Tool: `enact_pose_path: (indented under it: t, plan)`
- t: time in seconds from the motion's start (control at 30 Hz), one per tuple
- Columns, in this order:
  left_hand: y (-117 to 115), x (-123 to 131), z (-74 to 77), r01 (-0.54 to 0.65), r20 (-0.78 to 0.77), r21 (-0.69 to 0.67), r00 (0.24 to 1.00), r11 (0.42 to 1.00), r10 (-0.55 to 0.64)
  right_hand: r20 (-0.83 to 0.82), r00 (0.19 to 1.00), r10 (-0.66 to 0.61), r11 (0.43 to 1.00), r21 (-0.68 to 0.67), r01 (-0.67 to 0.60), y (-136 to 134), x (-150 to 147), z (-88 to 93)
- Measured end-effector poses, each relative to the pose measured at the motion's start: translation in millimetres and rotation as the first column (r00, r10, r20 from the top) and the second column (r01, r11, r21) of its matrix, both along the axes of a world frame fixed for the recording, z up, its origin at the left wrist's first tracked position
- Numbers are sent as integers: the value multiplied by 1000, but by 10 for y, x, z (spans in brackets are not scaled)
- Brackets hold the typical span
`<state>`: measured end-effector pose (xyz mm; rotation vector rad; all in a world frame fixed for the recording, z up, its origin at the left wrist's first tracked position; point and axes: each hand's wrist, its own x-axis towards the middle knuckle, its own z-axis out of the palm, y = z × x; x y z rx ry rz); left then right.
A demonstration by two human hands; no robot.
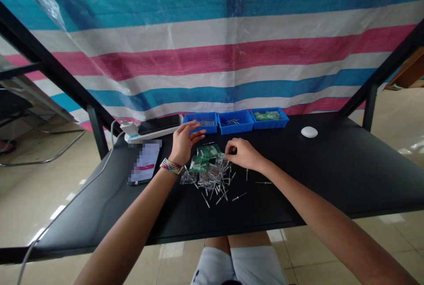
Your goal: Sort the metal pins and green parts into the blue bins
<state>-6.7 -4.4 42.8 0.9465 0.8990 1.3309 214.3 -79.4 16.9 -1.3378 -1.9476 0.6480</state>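
My left hand (pixel 185 142) is open, fingers stretched to the right, just in front of the left blue bin (pixel 208 128). My right hand (pixel 244 154) is closed in a pinch at the right edge of the pile; whatever its fingertips hold, if anything, is too small to make out. Between and below the hands lies a heap of silver blind rivets (pixel 218 186), mixed with green packets (pixel 209 151) and clear plastic packets (pixel 188 177). The middle blue bin (pixel 236 129) contains several rivets. Green packets (pixel 267 115) lie in the right blue bin (pixel 284 122), and clear packets seem to lie in the left one.
A phone with a lit screen (pixel 146 161) lies left of my left wrist. Behind it, a dark phone (pixel 159 124) rests on a white power strip (pixel 132 139) with a cable. A white mouse (pixel 309 132) sits at the right on the black table (pixel 347 174). A striped sheet (pixel 212 51) hangs behind.
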Motion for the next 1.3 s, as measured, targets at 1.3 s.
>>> enact_pose_path:
  t: [1.3]
  plan:
    - [-243, 177, 21, 559, -277, 103, 811, 823, -516, -563, 826, -16, 977, 166, 133, -72, -29, 107]
